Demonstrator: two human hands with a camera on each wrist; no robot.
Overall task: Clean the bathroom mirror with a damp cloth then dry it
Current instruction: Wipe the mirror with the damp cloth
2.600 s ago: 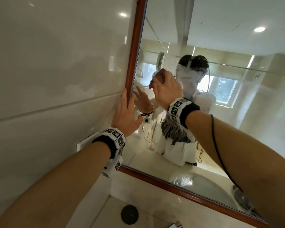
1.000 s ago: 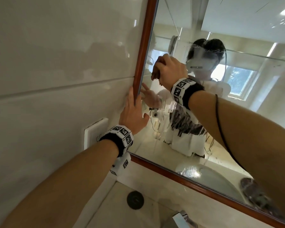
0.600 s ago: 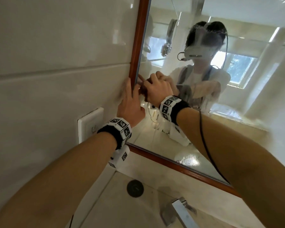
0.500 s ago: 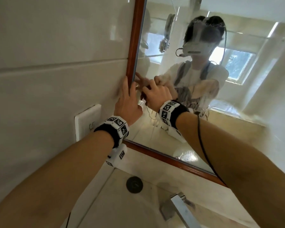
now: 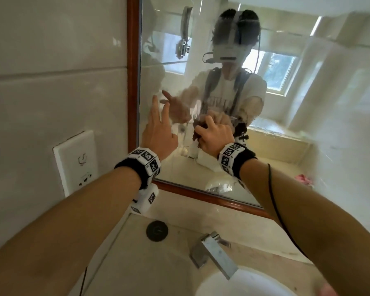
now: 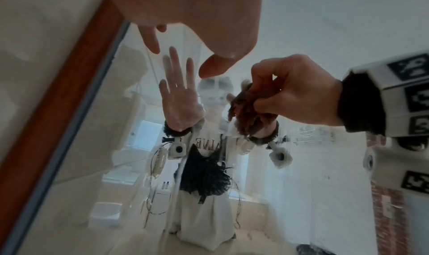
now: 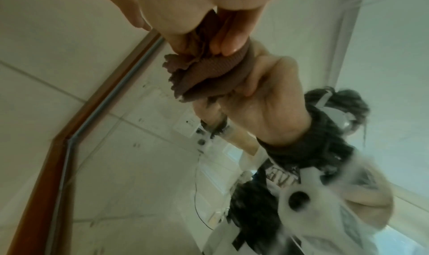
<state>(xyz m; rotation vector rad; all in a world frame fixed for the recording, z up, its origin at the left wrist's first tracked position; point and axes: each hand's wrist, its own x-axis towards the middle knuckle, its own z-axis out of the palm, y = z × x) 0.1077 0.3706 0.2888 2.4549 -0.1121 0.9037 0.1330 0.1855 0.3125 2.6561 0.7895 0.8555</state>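
Observation:
The mirror [image 5: 276, 135] has a brown wooden frame [image 5: 133, 60], and its glass looks hazy and streaked. My right hand [image 5: 215, 134] grips a bunched brown cloth [image 5: 198, 130] and holds it against the lower left part of the glass. In the right wrist view the cloth [image 7: 204, 75] meets its own reflection, with my fingers [image 7: 228, 39] curled round it. The left wrist view shows the same cloth [image 6: 246, 112] in the right hand [image 6: 294, 97]. My left hand [image 5: 158, 124] is held up near the frame's inner edge, fingers straight and spread, just off the glass, holding nothing.
A white wall socket [image 5: 76, 161] sits on the tiled wall left of the frame. Below the mirror are a beige counter with a round black plug [image 5: 157, 230], a chrome faucet [image 5: 214, 255] and a white basin [image 5: 244, 283].
My right hand has carried the cloth down the glass by the left frame and then out to the right. My left hand has come off the frame edge and spread its fingers.

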